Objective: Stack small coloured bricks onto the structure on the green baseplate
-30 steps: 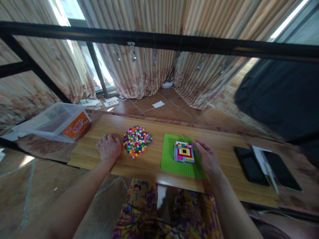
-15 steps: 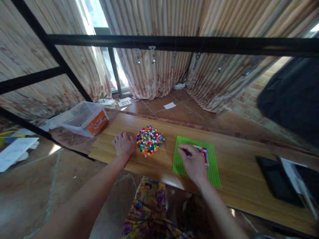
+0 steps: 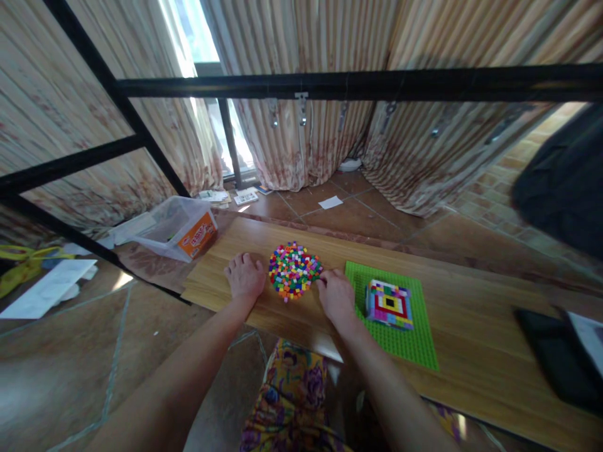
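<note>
A round heap of small multicoloured bricks (image 3: 294, 270) lies on the wooden board (image 3: 452, 314). My left hand (image 3: 245, 277) rests on the board just left of the heap, fingers curled loosely down, nothing visible in it. My right hand (image 3: 335, 295) sits at the heap's right edge, fingertips touching the bricks and bent together; what they hold, if anything, is hidden. To its right a green baseplate (image 3: 405, 339) carries a square block of concentric coloured rings (image 3: 389, 304).
A clear plastic box with an orange label (image 3: 181, 226) stands off the board's left end. A black tablet (image 3: 556, 358) lies at the right. A black metal frame (image 3: 358, 85) crosses overhead. Curtains and tiled floor lie beyond.
My right hand left the built block on the green plate and moved left to the edge of the brick heap. The view swung left. My left hand stayed put.
</note>
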The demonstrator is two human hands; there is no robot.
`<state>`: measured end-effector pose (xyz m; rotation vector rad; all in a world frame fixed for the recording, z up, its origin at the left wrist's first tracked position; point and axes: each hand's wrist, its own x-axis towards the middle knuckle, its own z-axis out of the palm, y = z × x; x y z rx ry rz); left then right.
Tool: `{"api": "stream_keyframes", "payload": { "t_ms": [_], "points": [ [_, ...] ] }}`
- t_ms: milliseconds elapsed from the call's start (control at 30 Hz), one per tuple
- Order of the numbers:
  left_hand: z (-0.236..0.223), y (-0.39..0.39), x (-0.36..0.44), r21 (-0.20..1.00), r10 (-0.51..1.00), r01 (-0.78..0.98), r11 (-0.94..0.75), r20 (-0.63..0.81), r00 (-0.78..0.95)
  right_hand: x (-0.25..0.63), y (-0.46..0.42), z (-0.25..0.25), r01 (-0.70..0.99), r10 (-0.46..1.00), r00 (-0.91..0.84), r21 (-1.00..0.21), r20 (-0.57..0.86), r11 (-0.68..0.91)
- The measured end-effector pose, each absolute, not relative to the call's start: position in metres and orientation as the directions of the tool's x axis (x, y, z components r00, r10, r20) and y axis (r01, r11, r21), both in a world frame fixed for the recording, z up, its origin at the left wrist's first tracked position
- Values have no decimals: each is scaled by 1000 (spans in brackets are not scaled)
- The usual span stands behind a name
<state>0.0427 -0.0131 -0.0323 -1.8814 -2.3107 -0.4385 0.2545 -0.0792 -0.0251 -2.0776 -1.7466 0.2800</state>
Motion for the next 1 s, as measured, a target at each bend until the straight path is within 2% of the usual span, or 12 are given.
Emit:
{"api": "stream_keyframes", "payload": {
  "t_ms": [133, 233, 367, 467, 600, 733, 833, 1000],
  "points": [
    [-30, -13, 43, 149, 940, 971, 185, 262, -219, 256, -89, -23, 870, 979, 162, -487, 127, -80],
    [-30, -13, 43, 153, 941, 972, 181, 261, -216, 259, -106, -16, 804, 974, 148, -594, 172, -17],
    [-30, -13, 42, 146, 937, 973, 179, 276, -214, 269, -138, -3, 615, 961, 190, -788, 203, 45],
    [-29, -13, 42, 137, 940, 976, 170, 275, -203, 287, -162, 6, 478, 934, 307, -878, 183, 15],
    [-26, -13, 43, 137, 943, 975, 176, 260, -207, 330, -182, 6, 408, 839, 518, -910, 166, -72],
    [-25, -11, 44, 152, 942, 972, 178, 261, -213, 380, -182, -9, 353, 754, 640, -928, 148, -117],
    [-27, -10, 42, 151, 941, 973, 174, 266, -210, 404, -172, -22, 344, 755, 637, -934, 155, -98],
    [-33, -8, 39, 143, 936, 976, 162, 293, -198, 413, -159, -28, 420, 789, 589, -901, 176, -113]
  ]
}}
